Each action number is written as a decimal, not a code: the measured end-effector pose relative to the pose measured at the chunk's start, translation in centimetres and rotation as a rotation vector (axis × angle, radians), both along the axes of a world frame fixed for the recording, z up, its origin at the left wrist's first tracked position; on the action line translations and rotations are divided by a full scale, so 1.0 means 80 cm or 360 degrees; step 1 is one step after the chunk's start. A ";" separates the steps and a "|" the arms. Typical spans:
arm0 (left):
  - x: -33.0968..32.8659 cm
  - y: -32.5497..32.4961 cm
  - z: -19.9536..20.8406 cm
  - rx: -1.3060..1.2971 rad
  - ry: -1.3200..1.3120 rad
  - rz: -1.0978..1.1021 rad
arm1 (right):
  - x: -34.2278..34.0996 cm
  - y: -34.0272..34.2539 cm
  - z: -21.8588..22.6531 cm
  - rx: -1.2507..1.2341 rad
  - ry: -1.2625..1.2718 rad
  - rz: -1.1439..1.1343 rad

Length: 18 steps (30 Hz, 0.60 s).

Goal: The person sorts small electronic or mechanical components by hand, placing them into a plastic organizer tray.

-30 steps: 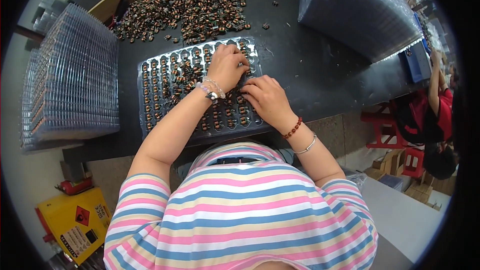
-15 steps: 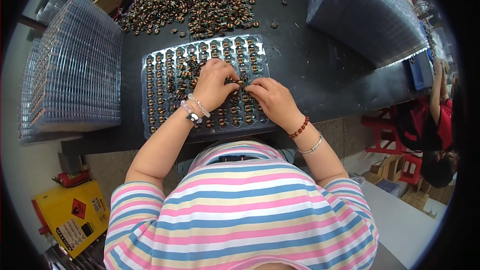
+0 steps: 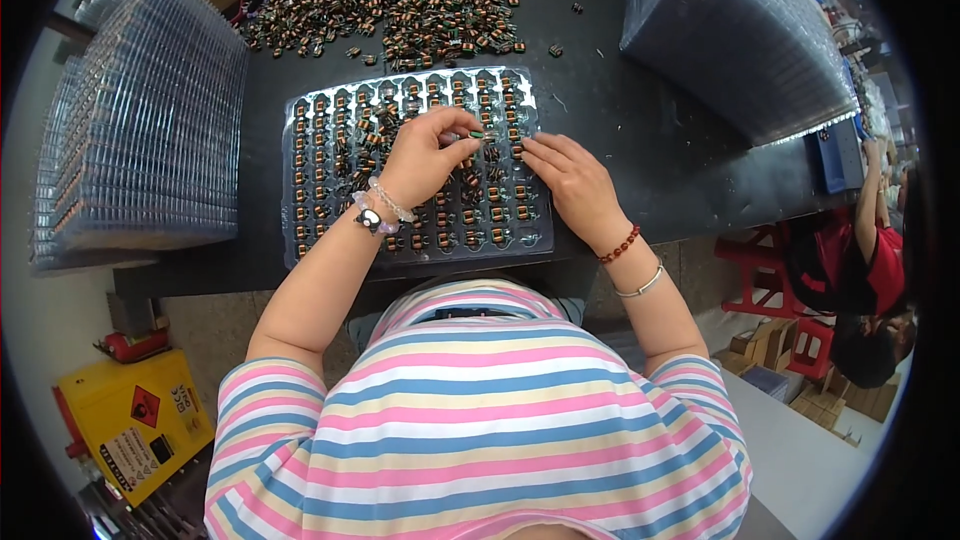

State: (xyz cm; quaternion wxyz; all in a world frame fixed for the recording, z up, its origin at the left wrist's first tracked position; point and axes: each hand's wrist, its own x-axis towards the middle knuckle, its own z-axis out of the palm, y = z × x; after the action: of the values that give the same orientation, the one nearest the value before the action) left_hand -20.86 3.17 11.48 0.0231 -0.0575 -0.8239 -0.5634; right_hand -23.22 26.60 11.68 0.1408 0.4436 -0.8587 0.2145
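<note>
A clear plastic tray (image 3: pixel 545 230) lies on the table in front of me, its pockets holding rows of small copper-wound coils (image 3: pixel 302 160). More coils lie heaped loosely over the tray's middle. My left hand (image 3: pixel 425 155) hovers above this heap, thumb and forefinger pinching a small coil (image 3: pixel 477 135) with a greenish edge. At the tray's right column, my right hand (image 3: pixel 575 185) has its fingers pressed together, the tips against a coil (image 3: pixel 517 152) there. The right thumb is mostly hidden beneath the hand.
A large pile of loose coils (image 3: pixel 400 0) covers the table's far side. Tall stacks of clear trays stand at left (image 3: pixel 150 130) and far right (image 3: pixel 740 40). A blue bin (image 3: pixel 838 155) and another person's arm (image 3: pixel 870 195) are at the right edge.
My hands have drawn apart. The right one has moved right and slightly away from me to the tray's right column; the left one has lifted slightly, with a coil showing at its fingertips.
</note>
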 end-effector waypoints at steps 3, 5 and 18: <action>0.003 0.010 0.013 0.0090 -0.0005 0.0208 | 0.005 0.004 0.009 0.0154 0.0114 -0.0034; 0.004 0.016 0.012 -0.0046 0.0025 0.0050 | 0.012 0.008 0.011 -0.0095 -0.0075 -0.0113; 0.006 0.074 -0.002 -0.1109 0.0782 -0.0024 | 0.038 0.022 -0.005 -0.0472 -0.0423 -0.0360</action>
State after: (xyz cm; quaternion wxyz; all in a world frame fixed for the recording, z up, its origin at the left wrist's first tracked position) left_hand -20.40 9.09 11.35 0.1938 -0.2003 -0.9346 -0.2211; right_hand -20.16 28.36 11.27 0.1133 0.2869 -0.8731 0.3776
